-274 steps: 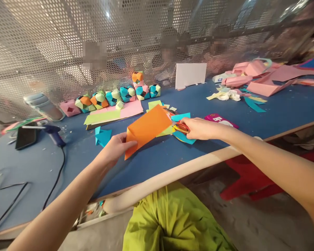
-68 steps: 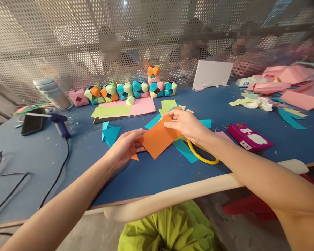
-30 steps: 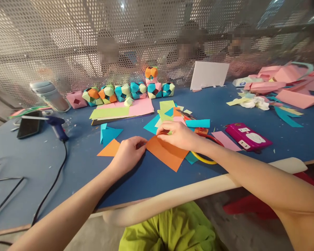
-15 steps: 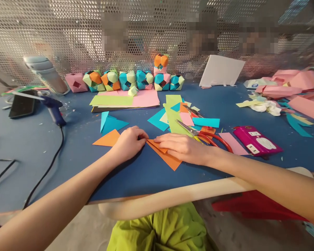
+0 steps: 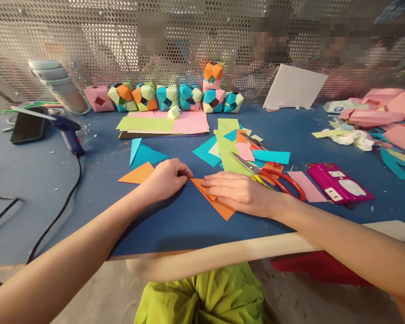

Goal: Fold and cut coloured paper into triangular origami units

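A folded piece of orange paper (image 5: 222, 210) lies on the blue table under my right hand (image 5: 232, 191), whose fingers stretch flat across it and press it down. My left hand (image 5: 172, 177) pinches the paper's left tip between thumb and forefinger. Beside my left wrist lies another orange paper piece (image 5: 137, 173), partly covered by that hand. Blue folded paper (image 5: 146, 156) sits just behind it. Red-handled scissors (image 5: 283, 181) rest just beyond my right hand, on top of green, blue and pink paper scraps (image 5: 227, 150).
Several folded paper balls (image 5: 168, 97) stand in a row at the back, behind a stack of coloured paper (image 5: 189, 124). On the left are a glue gun (image 5: 70, 135), a phone (image 5: 29, 125) and a bottle (image 5: 59, 83). A purple power strip (image 5: 339, 182) and crumpled paper (image 5: 367, 112) lie right.
The camera view has shifted slightly. Both hands keep nearly the same place on the orange paper, with no clear change in the fold.
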A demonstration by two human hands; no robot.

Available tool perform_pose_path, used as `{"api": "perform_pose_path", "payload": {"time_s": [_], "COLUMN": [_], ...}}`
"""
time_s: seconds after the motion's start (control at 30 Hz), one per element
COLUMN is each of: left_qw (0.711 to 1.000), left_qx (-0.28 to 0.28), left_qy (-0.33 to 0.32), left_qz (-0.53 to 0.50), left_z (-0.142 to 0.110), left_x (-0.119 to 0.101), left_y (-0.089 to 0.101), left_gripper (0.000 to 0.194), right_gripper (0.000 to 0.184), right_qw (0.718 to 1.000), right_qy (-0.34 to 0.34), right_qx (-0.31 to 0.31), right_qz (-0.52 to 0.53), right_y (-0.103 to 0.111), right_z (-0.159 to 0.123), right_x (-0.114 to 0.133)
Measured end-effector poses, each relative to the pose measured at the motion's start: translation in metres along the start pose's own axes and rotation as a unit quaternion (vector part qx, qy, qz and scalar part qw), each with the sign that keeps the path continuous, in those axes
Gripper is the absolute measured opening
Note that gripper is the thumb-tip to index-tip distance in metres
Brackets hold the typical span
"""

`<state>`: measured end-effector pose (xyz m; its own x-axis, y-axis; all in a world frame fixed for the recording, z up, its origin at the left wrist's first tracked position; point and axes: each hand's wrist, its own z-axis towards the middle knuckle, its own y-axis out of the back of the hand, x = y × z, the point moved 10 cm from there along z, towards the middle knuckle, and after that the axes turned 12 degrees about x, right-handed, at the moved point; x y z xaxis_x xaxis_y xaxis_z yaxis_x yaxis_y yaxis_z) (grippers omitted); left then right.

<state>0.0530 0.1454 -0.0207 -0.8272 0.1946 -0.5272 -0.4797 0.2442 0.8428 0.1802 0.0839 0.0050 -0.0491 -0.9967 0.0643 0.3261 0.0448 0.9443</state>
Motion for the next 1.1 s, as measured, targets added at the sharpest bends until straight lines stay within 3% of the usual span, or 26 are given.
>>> {"api": "perform_pose_path", "payload": {"time_s": [0.57, 1.1], "left_qw": [1.000, 1.000], "left_qx": [-0.007, -0.010], "left_qy": [-0.002, 0.006], "left_qz": [0.017, 0.018], "left_z": [0.0011, -0.0003], "left_x": [-0.0047, -0.0059], "left_y": [-0.0009, -0.0005], "left_gripper": [0.022, 0.022], "right_gripper": [0.022, 0.030], "right_qw": [0.999, 0.997], "right_qy": [0.012, 0.024], "right_qx": [-0.021, 0.019], "right_qz": [-0.029, -0.064], "right_y": [0.0021, -0.0031], "right_z": [0.0019, 0.0015], "right_x": [0.0052, 0.0095]}}
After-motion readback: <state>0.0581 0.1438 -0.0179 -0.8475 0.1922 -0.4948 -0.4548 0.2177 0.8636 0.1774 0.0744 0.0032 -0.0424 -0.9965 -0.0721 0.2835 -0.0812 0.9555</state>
